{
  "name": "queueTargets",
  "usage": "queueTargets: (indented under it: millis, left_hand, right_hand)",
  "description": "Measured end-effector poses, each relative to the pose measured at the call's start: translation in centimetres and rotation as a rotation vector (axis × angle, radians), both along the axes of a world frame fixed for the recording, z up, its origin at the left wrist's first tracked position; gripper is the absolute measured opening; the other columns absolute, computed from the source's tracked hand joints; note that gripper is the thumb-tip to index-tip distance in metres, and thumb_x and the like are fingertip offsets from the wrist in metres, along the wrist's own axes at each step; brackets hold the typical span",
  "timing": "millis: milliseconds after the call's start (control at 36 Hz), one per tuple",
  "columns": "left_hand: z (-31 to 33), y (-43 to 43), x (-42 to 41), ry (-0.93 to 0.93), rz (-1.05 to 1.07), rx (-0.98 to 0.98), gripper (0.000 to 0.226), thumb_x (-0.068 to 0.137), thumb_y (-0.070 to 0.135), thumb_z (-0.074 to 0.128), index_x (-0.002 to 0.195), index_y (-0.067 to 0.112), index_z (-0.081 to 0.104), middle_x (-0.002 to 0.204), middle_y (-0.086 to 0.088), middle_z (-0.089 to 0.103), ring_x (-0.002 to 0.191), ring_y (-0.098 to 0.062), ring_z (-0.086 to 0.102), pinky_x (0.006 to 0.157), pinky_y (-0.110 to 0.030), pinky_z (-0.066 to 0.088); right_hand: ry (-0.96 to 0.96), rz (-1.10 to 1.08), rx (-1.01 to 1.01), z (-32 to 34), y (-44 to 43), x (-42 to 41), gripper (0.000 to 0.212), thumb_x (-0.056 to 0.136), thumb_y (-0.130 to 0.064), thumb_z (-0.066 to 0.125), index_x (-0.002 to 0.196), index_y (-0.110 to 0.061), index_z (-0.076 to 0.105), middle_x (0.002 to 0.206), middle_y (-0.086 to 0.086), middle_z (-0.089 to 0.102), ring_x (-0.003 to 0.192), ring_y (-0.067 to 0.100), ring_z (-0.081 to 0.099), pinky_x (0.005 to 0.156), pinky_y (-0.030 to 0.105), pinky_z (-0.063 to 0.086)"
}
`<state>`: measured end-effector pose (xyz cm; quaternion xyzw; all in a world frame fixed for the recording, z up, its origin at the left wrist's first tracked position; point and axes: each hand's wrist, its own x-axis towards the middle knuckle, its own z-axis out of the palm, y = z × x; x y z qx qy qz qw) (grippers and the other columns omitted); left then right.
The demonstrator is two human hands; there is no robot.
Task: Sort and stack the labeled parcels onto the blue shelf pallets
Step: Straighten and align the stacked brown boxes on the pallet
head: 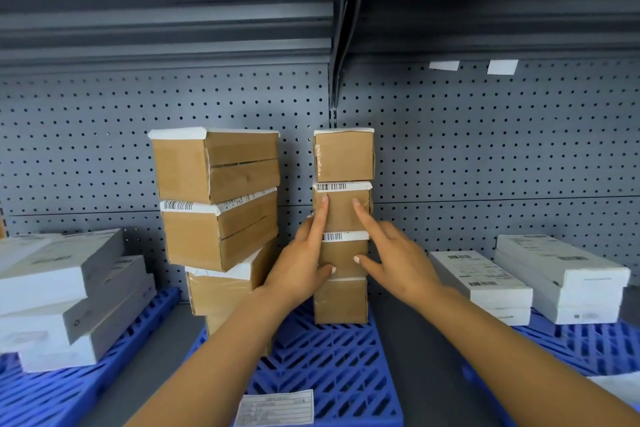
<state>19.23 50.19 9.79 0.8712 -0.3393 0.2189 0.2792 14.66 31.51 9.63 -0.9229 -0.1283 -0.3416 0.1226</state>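
A narrow stack of several small brown parcels with barcode labels stands on the middle blue pallet, against the pegboard. My left hand touches its left front, forefinger up on the second parcel, thumb on the third. My right hand touches the right front, its straight forefinger on the second parcel and thumb on the third. Left of it a leaning stack of bigger brown parcels stands on the same pallet.
Grey-white flat boxes are stacked on the left blue pallet. More white boxes lie on the right pallet. A paper label sits at the middle pallet's front edge. A grey shelf hangs overhead.
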Motion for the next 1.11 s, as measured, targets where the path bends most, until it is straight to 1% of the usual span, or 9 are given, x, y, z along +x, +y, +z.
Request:
queueTargets:
  millis: [83,167,278,417,472,806,944,1000,1111]
  left_hand:
    - [0.4,-0.1,0.0,-0.048,0.022,-0.042,0.123,0.083,0.025,0.073,0.135,0.048,-0.037,0.157,-0.007,0.013,0.103,-0.023,0.059,0.085,-0.036,0.053]
    - [1.4,-0.2,0.0,-0.101,0.038,-0.069,0.125,0.082,0.027,0.075,0.134,0.049,-0.037,0.160,-0.008,-0.005,0.134,-0.030,0.037,0.100,-0.038,0.044]
    - [3.0,-0.6,-0.2,-0.148,0.042,-0.055,0.127,0.079,0.024,0.078,0.141,0.041,-0.032,0.160,-0.007,-0.011,0.140,-0.030,0.030,0.101,-0.037,0.043]
    - [3.5,-0.8,0.1,-0.171,0.079,-0.023,0.124,0.080,0.021,0.076,0.143,0.033,-0.030,0.160,-0.008,-0.004,0.136,-0.031,0.036,0.097,-0.034,0.044]
    - [3.5,-0.8,0.4,-0.179,0.087,-0.015,0.126,0.079,0.020,0.077,0.140,0.033,-0.032,0.159,-0.010,0.003,0.133,-0.031,0.039,0.096,-0.035,0.046]
    - [3.3,-0.5,0.3,-0.183,0.074,-0.025,0.127,0.079,0.022,0.077,0.140,0.035,-0.033,0.158,-0.008,0.008,0.129,-0.029,0.044,0.094,-0.037,0.050]
    - [1.0,0.3,-0.5,-0.105,0.018,-0.106,0.125,0.081,0.018,0.075,0.141,0.039,-0.033,0.156,-0.001,0.016,0.110,-0.016,0.056,0.086,-0.023,0.047]
    - [-0.3,0.6,-0.6,-0.073,0.021,-0.098,0.125,0.082,0.018,0.074,0.139,0.043,-0.034,0.155,0.000,0.017,0.107,-0.015,0.057,0.085,-0.022,0.046]
    - [-1.8,0.9,-0.7,-0.010,0.048,-0.064,0.123,0.085,0.018,0.071,0.135,0.045,-0.038,0.153,-0.005,0.022,0.108,-0.020,0.057,0.087,-0.031,0.051]
  right_hand:
    - [-0.103,0.005,0.001,1.0,-0.4,0.1,0.095,0.091,-0.041,0.058,0.139,-0.051,-0.022,0.138,0.002,0.037,0.114,0.021,0.049,0.076,0.036,0.052]
    - [-0.101,-0.040,-0.005,2.6,-0.7,0.3,0.101,0.087,-0.043,0.063,0.137,-0.053,-0.025,0.158,0.001,0.004,0.137,0.024,0.031,0.090,0.042,0.051]
    - [-0.054,-0.035,-0.053,4.1,-0.8,0.7,0.107,0.085,-0.036,0.068,0.137,-0.050,-0.025,0.158,-0.006,-0.016,0.142,0.024,0.022,0.089,0.042,0.052]
    - [-0.015,-0.036,-0.057,4.4,-0.2,1.1,0.106,0.087,-0.024,0.068,0.140,-0.045,-0.021,0.159,-0.006,-0.012,0.119,0.024,0.050,0.082,0.037,0.054]
    - [-0.006,-0.026,-0.041,4.3,0.1,1.2,0.107,0.087,-0.022,0.067,0.136,-0.049,-0.024,0.159,-0.006,-0.012,0.112,0.024,0.055,0.082,0.038,0.054]
    - [0.009,0.021,0.008,4.0,0.5,1.1,0.114,0.087,-0.017,0.068,0.130,-0.056,-0.030,0.159,-0.004,-0.007,0.109,0.026,0.056,0.087,0.039,0.052]
    - [0.038,0.037,0.007,2.7,-0.4,0.0,0.111,0.088,-0.023,0.067,0.134,-0.057,-0.028,0.160,-0.003,-0.005,0.118,0.026,0.052,0.088,0.041,0.052]
    - [0.067,0.024,-0.030,1.4,-0.7,-0.7,0.108,0.089,-0.028,0.064,0.134,-0.055,-0.030,0.160,0.000,0.002,0.115,0.026,0.055,0.087,0.040,0.052]
    - [0.131,0.002,-0.118,-1.4,-0.8,-1.6,0.103,0.092,-0.034,0.060,0.137,-0.048,-0.032,0.156,0.003,0.021,0.104,0.025,0.059,0.077,0.035,0.053]
